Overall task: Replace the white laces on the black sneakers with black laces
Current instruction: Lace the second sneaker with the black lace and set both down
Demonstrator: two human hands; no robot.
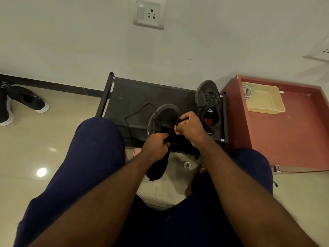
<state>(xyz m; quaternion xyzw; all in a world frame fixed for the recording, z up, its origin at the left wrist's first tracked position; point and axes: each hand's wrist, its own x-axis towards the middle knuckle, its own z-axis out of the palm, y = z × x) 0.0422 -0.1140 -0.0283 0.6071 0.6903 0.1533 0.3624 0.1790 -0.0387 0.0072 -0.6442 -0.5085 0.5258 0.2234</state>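
Gripping sneaker (167, 114), left hand (156, 145); pinching black lace (138, 110), right hand (190, 129); white side lettering (148, 133) unreadable

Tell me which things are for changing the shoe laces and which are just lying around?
For the job: held sneaker, black lace, second sneaker, left hand gripping the held sneaker, right hand pinching the lace.
Just lying about: tape roll, yellow tray, white-soled shoes, wall socket.

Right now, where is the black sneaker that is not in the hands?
In the head view, the free black sneaker lies at the right end of the black fabric shoe rack, beside the red cabinet, beyond the right hand.
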